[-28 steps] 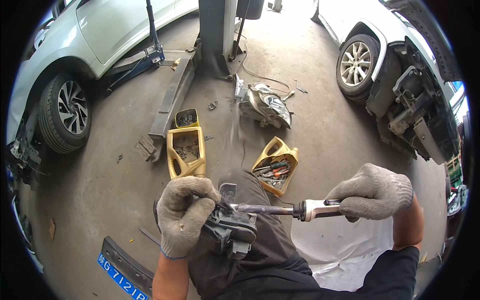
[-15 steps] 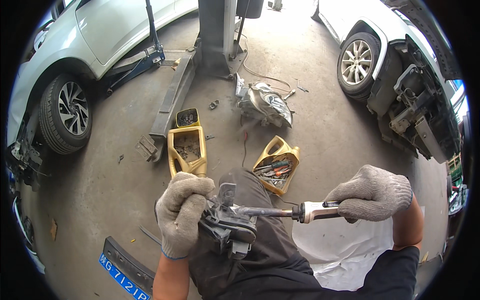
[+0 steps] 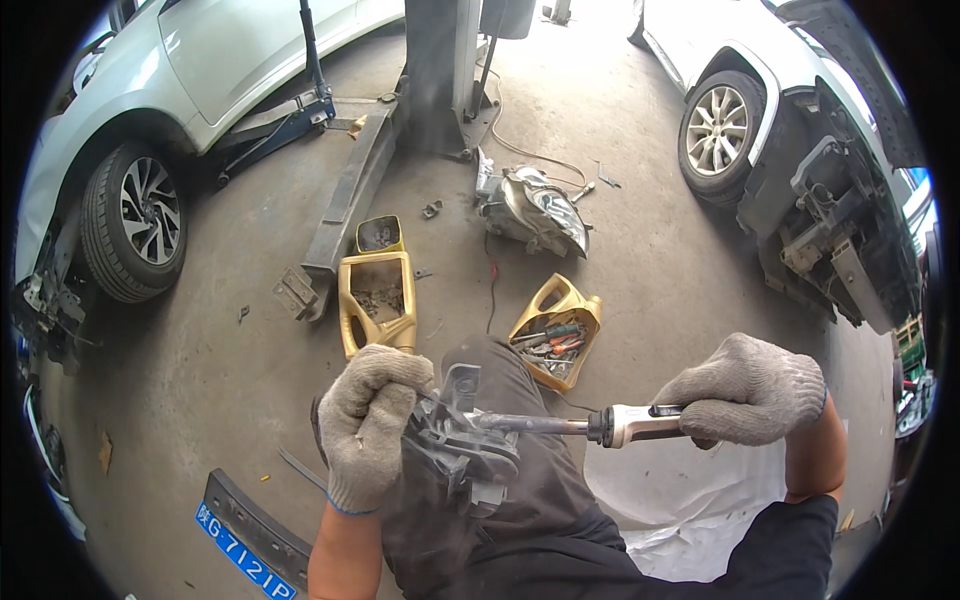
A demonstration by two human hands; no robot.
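Note:
My left hand (image 3: pixel 368 430), in a grey knitted glove, is closed on the left side of a dark plastic car part (image 3: pixel 462 450) with an upright tab. The part is held above my trouser leg. In my gloved right hand (image 3: pixel 748 390) is the white and black handle of a soldering iron (image 3: pixel 540 425), its long metal barrel pointing left. The barrel's end meets the part just below the tab; the exact contact spot is hard to see. Thin smoke hazes the part. Whether my left fingers also pinch something small is hidden.
Ahead on the floor stand a cut-open yellow jug (image 3: pixel 411 300) of small hardware, a smaller yellow container (image 3: pixel 380 236) and a yellow jug of hand tools (image 3: pixel 592 345). Beyond lies a headlight (image 3: pixel 540 210). A lift post (image 3: pixel 440 90) stands between two white cars. White sheeting (image 3: pixel 690 490) lies right.
Pale smoke over the plastic part is thicker now. Both hands keep their grips and have barely moved; the whole view has shifted slightly.

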